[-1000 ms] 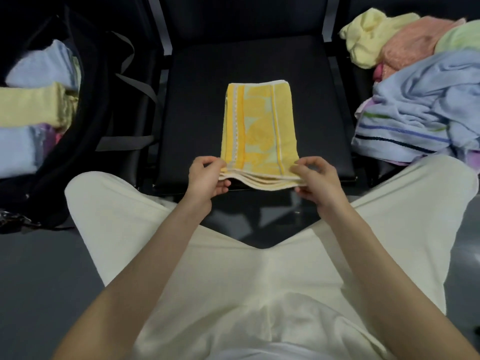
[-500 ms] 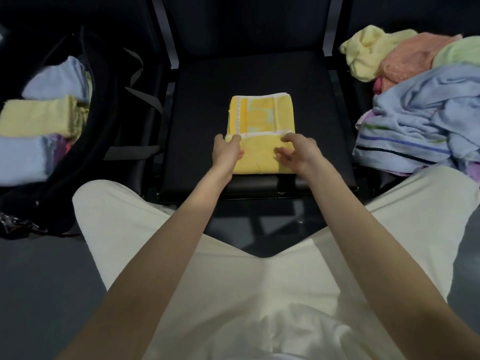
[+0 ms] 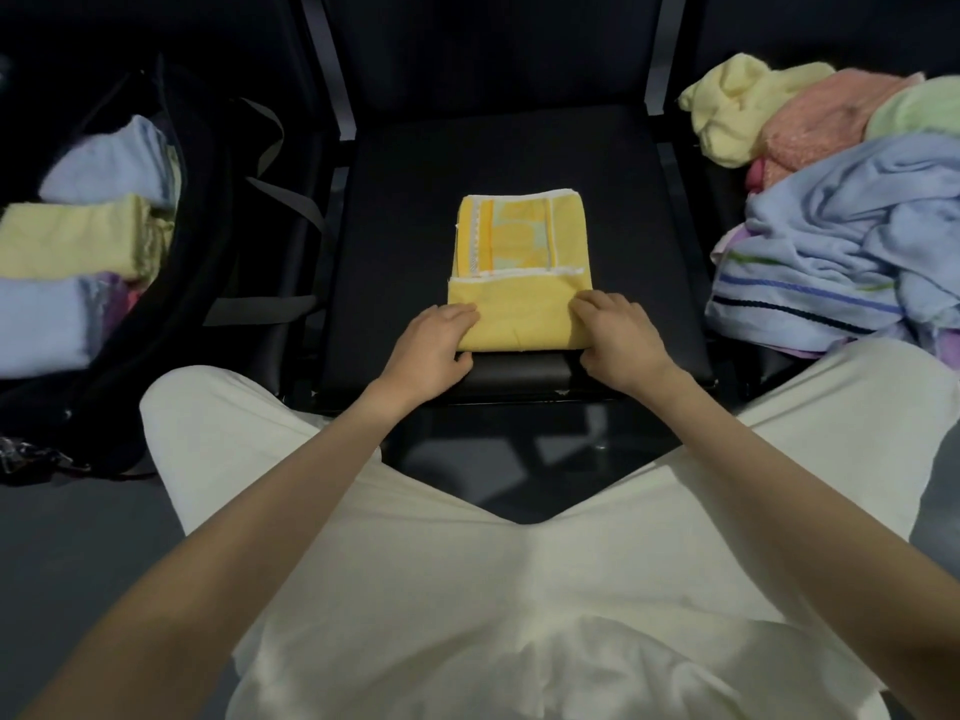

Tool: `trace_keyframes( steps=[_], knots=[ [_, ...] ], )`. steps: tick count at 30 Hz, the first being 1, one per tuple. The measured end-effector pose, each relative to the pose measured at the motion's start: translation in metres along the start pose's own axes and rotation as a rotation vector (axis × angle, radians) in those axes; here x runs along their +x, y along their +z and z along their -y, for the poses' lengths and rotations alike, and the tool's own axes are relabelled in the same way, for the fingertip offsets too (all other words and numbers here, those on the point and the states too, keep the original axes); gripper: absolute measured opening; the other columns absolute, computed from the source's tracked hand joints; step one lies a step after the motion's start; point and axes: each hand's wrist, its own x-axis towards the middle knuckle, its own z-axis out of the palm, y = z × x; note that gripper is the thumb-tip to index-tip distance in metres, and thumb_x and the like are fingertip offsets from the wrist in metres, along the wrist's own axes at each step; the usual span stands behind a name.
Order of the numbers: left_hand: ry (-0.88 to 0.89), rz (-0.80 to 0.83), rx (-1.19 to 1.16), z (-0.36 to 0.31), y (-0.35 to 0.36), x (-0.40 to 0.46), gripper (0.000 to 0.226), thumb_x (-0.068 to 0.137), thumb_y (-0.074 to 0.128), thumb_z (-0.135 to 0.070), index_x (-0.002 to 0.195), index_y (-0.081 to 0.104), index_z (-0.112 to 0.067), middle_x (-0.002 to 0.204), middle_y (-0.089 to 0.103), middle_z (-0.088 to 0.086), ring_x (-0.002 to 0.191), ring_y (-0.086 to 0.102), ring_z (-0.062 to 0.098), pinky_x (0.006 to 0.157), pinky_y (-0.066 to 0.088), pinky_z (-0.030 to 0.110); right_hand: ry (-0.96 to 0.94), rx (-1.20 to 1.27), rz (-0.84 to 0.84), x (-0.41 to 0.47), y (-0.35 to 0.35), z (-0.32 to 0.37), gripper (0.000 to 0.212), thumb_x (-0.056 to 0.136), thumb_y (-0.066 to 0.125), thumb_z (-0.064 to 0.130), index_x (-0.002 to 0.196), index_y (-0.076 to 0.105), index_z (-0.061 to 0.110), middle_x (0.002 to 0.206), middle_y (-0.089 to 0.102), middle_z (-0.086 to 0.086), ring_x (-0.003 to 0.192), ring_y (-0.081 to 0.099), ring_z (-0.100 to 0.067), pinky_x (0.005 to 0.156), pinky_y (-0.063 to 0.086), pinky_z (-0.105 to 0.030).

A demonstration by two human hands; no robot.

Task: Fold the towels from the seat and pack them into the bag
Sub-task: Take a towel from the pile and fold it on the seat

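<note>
**Yellow towel half-folded on the seat**

The yellow towel [image 3: 519, 283] lies flat on the black seat [image 3: 395, 226], its near end doubled over. Unfolded towels [image 3: 841, 241] are heaped on the right; folded ones [image 3: 72, 241] sit side by side in the black bag [image 3: 208, 314] on the left.

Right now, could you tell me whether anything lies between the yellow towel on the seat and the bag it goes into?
Nothing visible does. The yellow towel lies under both hands on the middle seat, and the bag sits open directly to its left, already holding folded towels.
</note>
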Motion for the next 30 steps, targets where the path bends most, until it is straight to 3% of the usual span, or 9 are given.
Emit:
trace_keyframes(
  steps=[3, 6, 10, 13, 16, 20, 24, 28, 30],
  knots=[
    [0.010, -0.044, 0.041, -0.002, -0.003, 0.004, 0.041, 0.083, 0.066, -0.012, 0.124, 0.063, -0.005, 0.130, 0.060, 0.011, 0.123, 0.052, 0.028, 0.111, 0.032, 0.036, -0.033, -0.062, -0.035, 0.003, -0.002, -0.005, 0.046, 0.076, 0.066, 0.020, 0.120, 0.058, 0.010, 0.128, 0.054, -0.005, 0.113, 0.046, -0.028, 0.092, 0.033, -0.036],
    [0.031, -0.073, -0.003, -0.003, -0.015, 0.001, 0.019, 0.078, 0.065, -0.022, 0.089, 0.074, -0.010, 0.087, 0.071, 0.004, 0.085, 0.063, 0.023, 0.086, 0.047, 0.034, -0.043, -0.034, -0.098, -0.003, -0.007, -0.007, 0.031, 0.076, 0.062, 0.031, 0.098, 0.068, 0.010, 0.100, 0.065, -0.003, 0.102, 0.050, -0.026, 0.086, 0.033, -0.035],
    [-0.107, -0.067, -0.314, -0.011, -0.040, -0.013, 0.013, 0.071, 0.064, -0.030, 0.076, 0.070, -0.020, 0.068, 0.066, -0.006, 0.065, 0.061, 0.009, 0.058, 0.045, 0.023, 0.103, 0.428, -0.125, -0.024, -0.027, -0.003, 0.033, 0.066, 0.054, 0.040, 0.068, 0.062, 0.008, 0.062, 0.059, -0.006, 0.067, 0.054, -0.024, 0.066, 0.036, -0.031],
    [-0.148, -0.130, -0.480, -0.012, -0.052, -0.014, 0.021, 0.069, 0.061, -0.033, 0.081, 0.069, -0.019, 0.074, 0.067, -0.004, 0.068, 0.060, 0.009, 0.061, 0.046, 0.024, 0.211, 0.822, -0.151, -0.028, -0.036, 0.003, 0.025, 0.069, 0.053, 0.032, 0.064, 0.052, 0.008, 0.057, 0.046, -0.001, 0.056, 0.041, -0.012, 0.052, 0.031, -0.027],
    [-0.213, -0.173, -0.552, -0.009, -0.049, -0.003, 0.016, 0.081, 0.067, -0.019, 0.097, 0.065, -0.018, 0.093, 0.066, -0.005, 0.083, 0.061, 0.006, 0.072, 0.050, 0.021, 0.322, 1.052, -0.212, -0.018, -0.035, 0.009, 0.023, 0.085, 0.052, 0.023, 0.066, 0.046, 0.010, 0.060, 0.037, 0.005, 0.059, 0.034, -0.007, 0.054, 0.027, -0.025],
    [-0.442, -0.238, -0.738, -0.005, -0.036, 0.012, 0.051, 0.088, 0.068, -0.026, 0.134, 0.046, -0.016, 0.117, 0.061, 0.004, 0.095, 0.061, 0.010, 0.081, 0.052, 0.024, 0.474, 1.187, -0.212, 0.000, -0.024, 0.013, 0.022, 0.091, 0.055, 0.026, 0.107, 0.058, 0.012, 0.095, 0.055, 0.006, 0.086, 0.049, -0.003, 0.068, 0.039, -0.019],
    [-0.560, -0.207, -0.958, -0.005, -0.029, 0.014, 0.090, 0.084, 0.073, -0.026, 0.153, 0.015, -0.020, 0.137, 0.048, 0.000, 0.116, 0.052, 0.009, 0.075, 0.046, 0.011, 0.492, 1.109, -0.181, 0.013, -0.013, 0.013, 0.046, 0.087, 0.060, 0.023, 0.128, 0.048, 0.009, 0.108, 0.053, 0.004, 0.097, 0.050, -0.008, 0.076, 0.043, -0.023],
    [-0.487, -0.107, -0.938, -0.002, -0.012, 0.008, 0.102, 0.081, 0.074, -0.006, 0.154, 0.005, -0.020, 0.151, 0.034, 0.007, 0.131, 0.045, 0.018, 0.101, 0.046, 0.031, 0.513, 0.889, -0.164, 0.020, -0.001, 0.014, 0.046, 0.086, 0.062, 0.019, 0.127, 0.050, 0.003, 0.113, 0.057, -0.004, 0.100, 0.054, -0.016, 0.083, 0.046, -0.029],
    [-0.513, -0.145, -0.868, -0.002, -0.004, 0.009, 0.100, 0.081, 0.076, -0.011, 0.154, 0.009, -0.017, 0.150, 0.036, 0.007, 0.130, 0.046, 0.019, 0.105, 0.044, 0.036, 0.528, 0.757, -0.185, 0.022, 0.006, 0.017, 0.047, 0.086, 0.063, 0.025, 0.126, 0.051, 0.003, 0.115, 0.060, -0.008, 0.107, 0.056, -0.025, 0.095, 0.045, -0.041]
  ],
)
